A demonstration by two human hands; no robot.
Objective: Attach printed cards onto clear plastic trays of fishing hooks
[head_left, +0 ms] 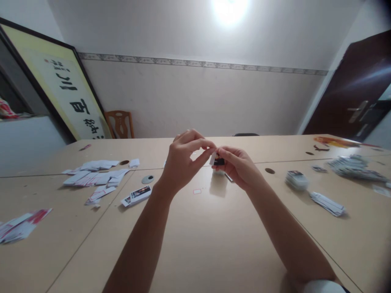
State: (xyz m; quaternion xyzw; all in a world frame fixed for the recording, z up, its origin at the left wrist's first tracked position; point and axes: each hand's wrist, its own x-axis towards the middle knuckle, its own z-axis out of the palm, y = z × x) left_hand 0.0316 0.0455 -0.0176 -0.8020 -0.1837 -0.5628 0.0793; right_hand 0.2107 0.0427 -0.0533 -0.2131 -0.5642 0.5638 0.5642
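Above the middle of the table, my right hand [240,167] grips a small carton [219,160] with a black printed face and a white end. My left hand [186,158] is closed in a pinch at the carton's white end, thumb and index finger touching there. The fingers partly cover the carton. Behind and below it, part of a dark-edged flat object [228,178] shows on the table beside my right hand. Left of my left forearm lie white cartons [137,196] with dark printed panels.
Flat white card pieces [94,175] are heaped at left, with more [21,226] at the near left. On the right stand a stack of clear packets [296,180], a white bundle [328,204] and a pile of packets [354,167]. The table [207,244] has cable holes.
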